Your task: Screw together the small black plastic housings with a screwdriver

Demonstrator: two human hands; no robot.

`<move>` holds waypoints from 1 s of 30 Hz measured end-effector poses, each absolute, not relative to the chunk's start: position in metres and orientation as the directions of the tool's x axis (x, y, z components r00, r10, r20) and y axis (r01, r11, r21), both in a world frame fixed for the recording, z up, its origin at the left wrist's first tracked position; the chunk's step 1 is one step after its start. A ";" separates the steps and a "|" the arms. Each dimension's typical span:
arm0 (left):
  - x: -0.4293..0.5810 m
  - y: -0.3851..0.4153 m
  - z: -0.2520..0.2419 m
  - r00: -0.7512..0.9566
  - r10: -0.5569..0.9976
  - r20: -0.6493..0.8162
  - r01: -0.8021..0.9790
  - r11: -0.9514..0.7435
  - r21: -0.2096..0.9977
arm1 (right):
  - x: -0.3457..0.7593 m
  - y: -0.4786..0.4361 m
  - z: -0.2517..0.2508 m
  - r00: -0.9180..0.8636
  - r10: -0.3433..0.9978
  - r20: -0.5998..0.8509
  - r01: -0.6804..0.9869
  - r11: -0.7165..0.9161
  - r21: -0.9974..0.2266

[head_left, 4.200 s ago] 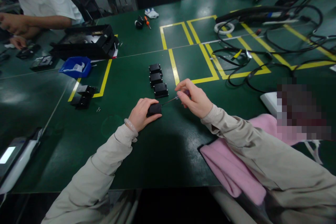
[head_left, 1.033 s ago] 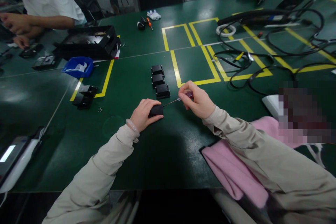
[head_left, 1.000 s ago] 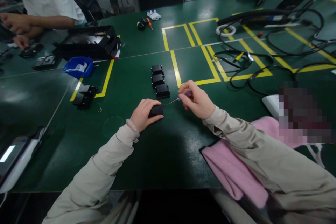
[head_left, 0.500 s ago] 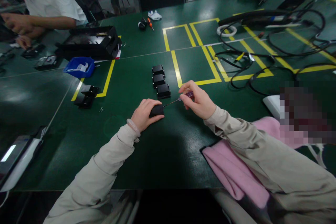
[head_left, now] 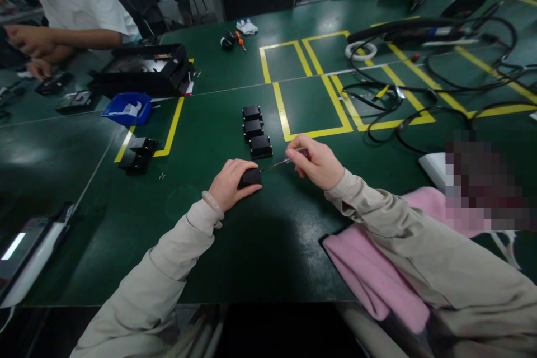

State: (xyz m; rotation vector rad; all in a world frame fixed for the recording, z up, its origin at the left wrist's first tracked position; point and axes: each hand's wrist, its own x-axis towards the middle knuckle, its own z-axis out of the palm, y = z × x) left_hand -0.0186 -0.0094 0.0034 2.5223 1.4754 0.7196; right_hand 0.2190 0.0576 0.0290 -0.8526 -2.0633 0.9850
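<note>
My left hand [head_left: 230,183] grips a small black block [head_left: 251,177] on the green table, thumb on its near side and fingers over its far side. In my right hand [head_left: 315,161] is a screwdriver [head_left: 274,165], its dark reddish handle pinched between thumb and fingers. The thin shaft points left, and its tip meets the right end of the block. Just beyond stand three similar black blocks [head_left: 260,146] in a row, with small shiny spots at their corners. Farther left are more black parts [head_left: 140,155], with a few tiny screws [head_left: 161,176] close by.
A blue bin [head_left: 128,109] and a black case [head_left: 145,70] stand at the left. Black cables [head_left: 398,89] sprawl on the right. A pink cloth [head_left: 373,274] lies under my right forearm. A co-worker's hand [head_left: 39,69] works at the far left.
My right hand's fingers have shifted slightly around the screwdriver handle. The block and my left hand stay in place; the view has moved very slightly.
</note>
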 end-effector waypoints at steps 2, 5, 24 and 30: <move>-0.019 -0.009 0.004 0.409 0.849 0.335 0.787 -0.514 0.342 | 0.219 0.058 0.029 -0.546 0.776 0.316 0.244 0.508 -0.826; -0.019 -0.009 0.004 0.407 0.849 0.336 0.789 -0.513 0.339 | 0.219 0.058 0.030 -0.533 0.769 0.353 0.235 0.536 -0.811; -0.019 -0.009 0.003 0.416 0.840 0.348 0.784 -0.525 0.331 | 0.218 0.056 0.030 -0.540 0.766 0.349 0.246 0.540 -0.805; -0.019 -0.009 0.004 0.406 0.855 0.322 0.798 -0.503 0.331 | 0.218 0.055 0.031 -0.542 0.773 0.330 0.270 0.532 -0.802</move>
